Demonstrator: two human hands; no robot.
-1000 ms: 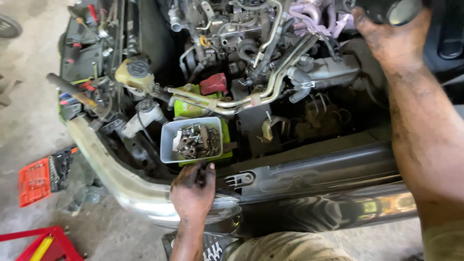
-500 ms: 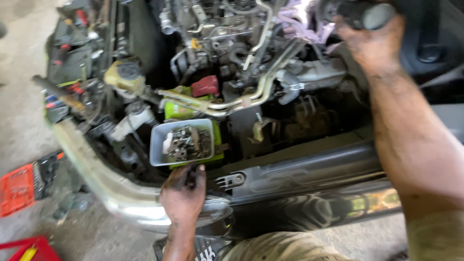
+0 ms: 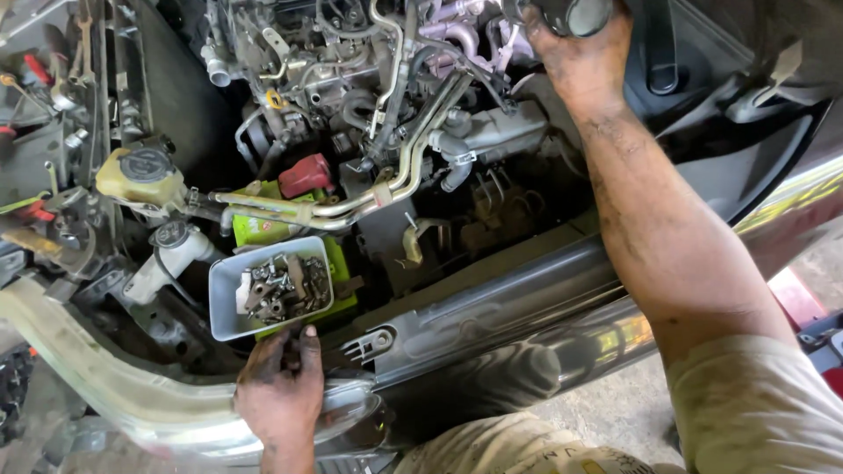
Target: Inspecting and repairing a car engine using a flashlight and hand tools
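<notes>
Small grey plastic tray [image 3: 226, 290] of loose metal bolts and brackets [image 3: 283, 285], too many and too jumbled to count, sits on a green block [image 3: 255, 230] in the open engine bay, at about 8 o'clock in view. One left hand [image 3: 279, 386], greasy, lies just below the tray, fingers curled; whether it grips anything cannot be told. One right hand [image 3: 580, 61] at 1 o'clock clasps a dark round cylinder [image 3: 575, 13]. One yellowish reservoir [image 3: 140, 175] stands at 9 o'clock.
</notes>
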